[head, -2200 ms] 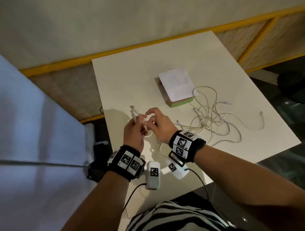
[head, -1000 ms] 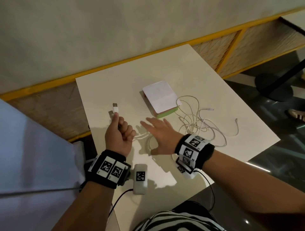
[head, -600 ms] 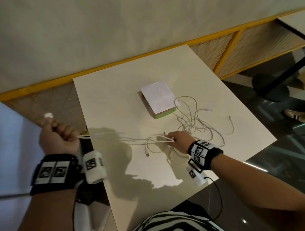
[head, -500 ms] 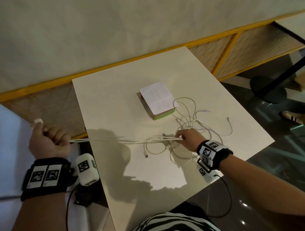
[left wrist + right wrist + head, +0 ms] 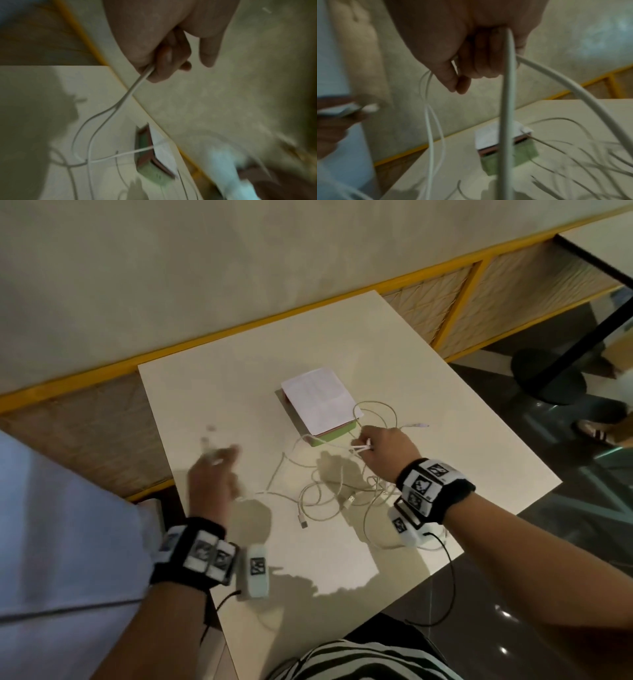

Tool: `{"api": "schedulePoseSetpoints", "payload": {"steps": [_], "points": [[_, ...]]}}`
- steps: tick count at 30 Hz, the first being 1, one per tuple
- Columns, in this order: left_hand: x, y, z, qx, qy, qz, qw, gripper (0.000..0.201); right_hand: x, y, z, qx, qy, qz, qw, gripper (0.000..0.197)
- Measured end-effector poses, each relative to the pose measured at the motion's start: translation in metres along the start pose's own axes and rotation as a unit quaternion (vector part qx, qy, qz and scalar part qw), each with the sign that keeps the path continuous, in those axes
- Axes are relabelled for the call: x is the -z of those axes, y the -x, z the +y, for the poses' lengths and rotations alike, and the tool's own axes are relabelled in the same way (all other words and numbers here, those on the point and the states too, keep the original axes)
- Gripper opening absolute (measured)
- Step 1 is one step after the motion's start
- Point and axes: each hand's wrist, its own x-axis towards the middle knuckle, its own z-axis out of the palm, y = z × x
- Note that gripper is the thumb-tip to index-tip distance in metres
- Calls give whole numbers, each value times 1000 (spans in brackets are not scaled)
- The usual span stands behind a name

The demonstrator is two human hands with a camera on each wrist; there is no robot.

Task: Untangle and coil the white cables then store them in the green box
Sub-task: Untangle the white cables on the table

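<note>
A loose tangle of white cables (image 5: 325,496) lies on the white table (image 5: 445,440), in front of the green box (image 5: 334,436), which has a white sheet lying over its top. My left hand (image 5: 219,462), blurred, is raised over the table's left part and grips a white cable (image 5: 135,86), whose plug end sticks up past the fingers. My right hand (image 5: 368,445) is just right of the box and pinches several cable strands (image 5: 506,94) lifted off the pile. The green box (image 5: 508,161) sits below that hand in the right wrist view.
The table stands against a pale wall with a yellow-framed woven panel (image 5: 479,292) behind it. A pale blue surface (image 5: 68,542) borders the table's left. At the right, a black pedestal base (image 5: 548,378) stands on the dark glossy floor.
My left hand came back from far left of the table to over its left part, slackening the stretched cable. My right hand rose from the pile toward the box with strands in it.
</note>
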Motion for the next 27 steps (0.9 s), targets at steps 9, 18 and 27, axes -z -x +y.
{"api": "schedulePoseSetpoints", "payload": {"steps": [9, 18, 27], "points": [[-78, 33, 31, -151, -308, -318, 884, 36, 4, -1, -44, 114, -58, 6, 992, 47], [-37, 28, 40, -235, -348, -256, 871, 39, 13, 13, 20, 35, -147, -64, 986, 10], [30, -1, 50, -199, -166, -19, 966, 54, -1, 21, 87, -59, -124, -99, 986, 41]]}}
